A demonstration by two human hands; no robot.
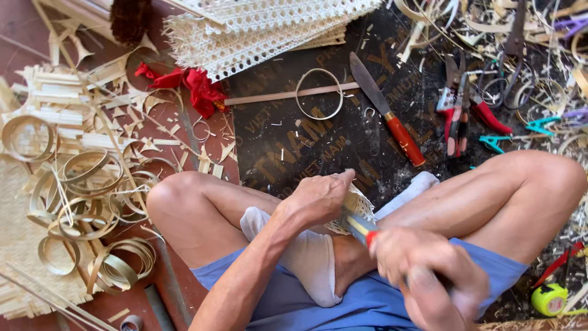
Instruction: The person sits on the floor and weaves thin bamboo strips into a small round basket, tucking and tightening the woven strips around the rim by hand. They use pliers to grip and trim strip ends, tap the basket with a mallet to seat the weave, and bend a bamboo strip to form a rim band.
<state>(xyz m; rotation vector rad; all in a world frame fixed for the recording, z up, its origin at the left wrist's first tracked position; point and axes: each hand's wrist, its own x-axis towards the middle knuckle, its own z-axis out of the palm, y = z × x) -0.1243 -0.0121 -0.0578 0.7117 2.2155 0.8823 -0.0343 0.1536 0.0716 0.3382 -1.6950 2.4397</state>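
I sit cross-legged on the floor. My left hand [318,199] presses down on a small woven cane piece [356,208] resting against my white-socked foot. My right hand [429,273] grips a tool with a red and yellow handle [361,228], its tip pushed against the woven piece. The working end of the tool is hidden under my left hand.
A knife with a red handle [389,113] lies on the dark board [294,141] beside a cane ring [318,93]. Red pruning shears [456,113] lie right. Woven cane sheets [257,30] sit at the top, coiled strips [86,202] at left, a tape measure [549,298] bottom right.
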